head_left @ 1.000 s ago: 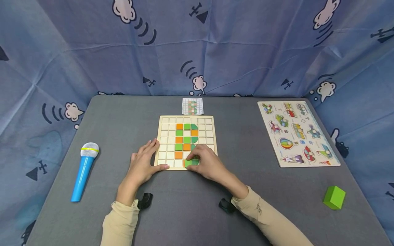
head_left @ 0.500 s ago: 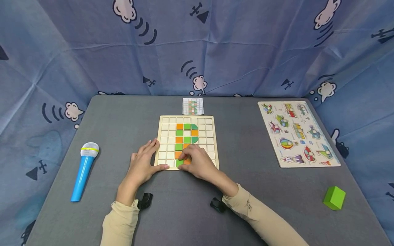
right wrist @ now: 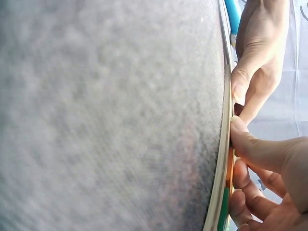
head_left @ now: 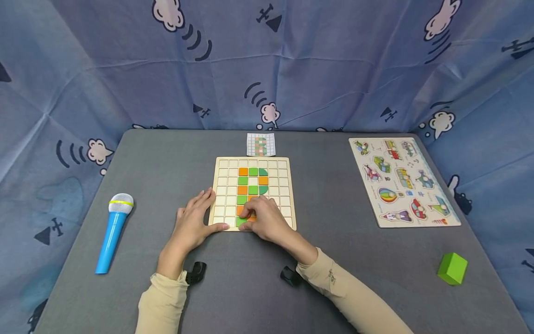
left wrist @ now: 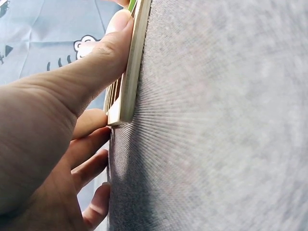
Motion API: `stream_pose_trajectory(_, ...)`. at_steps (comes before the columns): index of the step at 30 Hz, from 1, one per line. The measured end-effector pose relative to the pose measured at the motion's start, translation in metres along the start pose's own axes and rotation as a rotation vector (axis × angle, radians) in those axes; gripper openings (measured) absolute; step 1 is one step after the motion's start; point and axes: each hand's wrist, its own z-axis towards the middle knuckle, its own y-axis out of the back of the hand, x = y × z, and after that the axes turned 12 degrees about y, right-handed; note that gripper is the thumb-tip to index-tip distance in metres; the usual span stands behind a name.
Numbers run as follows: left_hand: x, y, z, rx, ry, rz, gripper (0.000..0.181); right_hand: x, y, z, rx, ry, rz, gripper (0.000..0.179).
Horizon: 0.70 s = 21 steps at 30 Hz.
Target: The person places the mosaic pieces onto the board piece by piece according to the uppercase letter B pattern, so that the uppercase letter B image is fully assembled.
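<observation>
A square wooden grid board [head_left: 221, 177] holds orange, green and dark green tiles in its middle columns. My left hand [head_left: 193, 221] rests at its lower left corner, thumb along the front edge and fingers spread by the left side. In the left wrist view that thumb [left wrist: 103, 53] presses the board's rim. My right hand [head_left: 269, 220] bends over the front rows, thumb and index pinching a green square tile [head_left: 240, 221] at the bottom row. An orange tile [right wrist: 230, 168] and a dark green tile [right wrist: 223, 211] show along the front edge in the right wrist view.
A small pattern card [head_left: 261, 144] lies behind the board. A blue toy microphone [head_left: 112, 234] is at the left, a picture puzzle board [head_left: 385, 218] at the right, with a green block [head_left: 453, 268] in front of it. A printed blue curtain [head_left: 325, 69] hangs behind.
My right hand has slid left along the board's bottom row, and the green tile has moved left with it to the third column. The left hand has stayed in place.
</observation>
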Motion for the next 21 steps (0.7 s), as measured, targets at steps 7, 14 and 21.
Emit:
stream_pose_trajectory(7, 0.0, 0.0, 0.0, 0.0, -0.003, 0.004, 0.103, 0.001, 0.002, -0.001, 0.013, -0.014, 0.013, 0.023)
stream_pose_trajectory(14, 0.001, 0.0, 0.001, 0.006, -0.005, 0.008, 0.103, -0.003, 0.011, -0.006, -0.021, -0.019, 0.045, 0.021)
stream_pose_trajectory(21, 0.002, -0.001, 0.002, 0.012, -0.004, -0.013, 0.104, -0.021, 0.032, -0.016, -0.163, -0.029, 0.015, 0.023)
